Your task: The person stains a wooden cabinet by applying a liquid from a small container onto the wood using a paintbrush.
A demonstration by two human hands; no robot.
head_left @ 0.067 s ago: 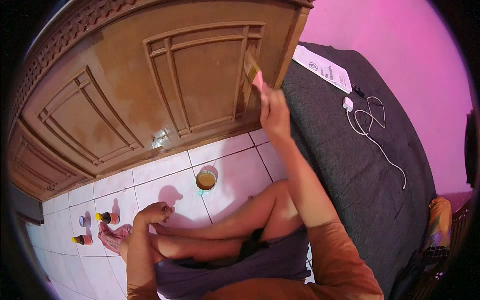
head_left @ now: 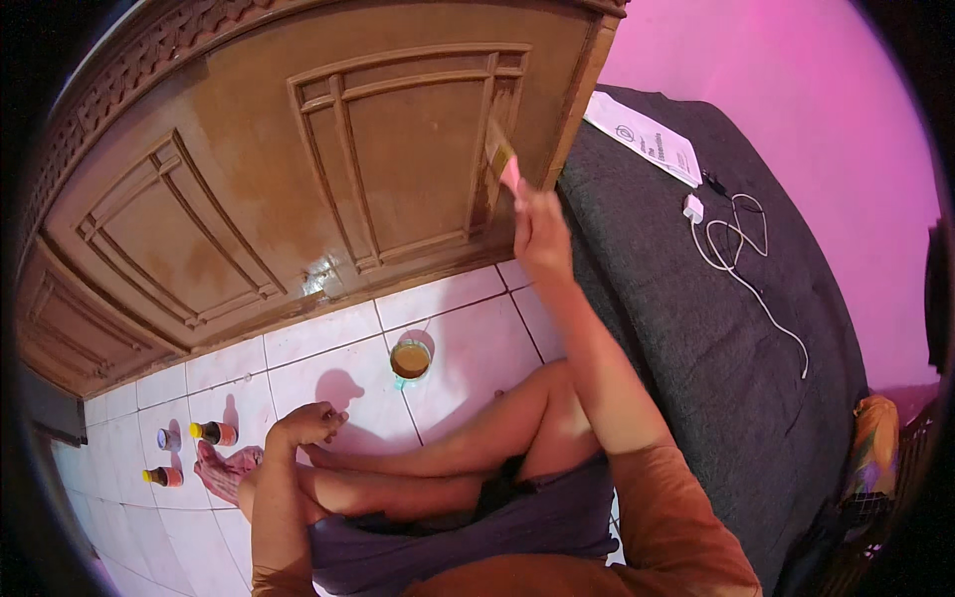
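Observation:
My right hand [head_left: 543, 235] is closed around the pink handle of a paintbrush [head_left: 510, 172]. The bristles press against the right part of a carved wooden panel [head_left: 408, 159], beside its raised moulding. Wet, darker streaks show along that moulding. My left hand [head_left: 310, 425] rests near my left knee, fingers loosely curled but apart, with nothing in it. On the tiles between me and the panel stands a greenish cup [head_left: 400, 382] of brown liquid, touched by neither hand.
Two yellow-capped bottles [head_left: 221, 434] and a small container [head_left: 167, 439] stand on the tiled floor [head_left: 328, 343] by my left foot. To the right, a dark grey cushioned surface [head_left: 686, 328] carries a white printed bag [head_left: 647, 137] and a charger with its cable [head_left: 693, 207].
My right hand and the paintbrush have shifted slightly downward along the moulding. My left hand and the cup stay where they were.

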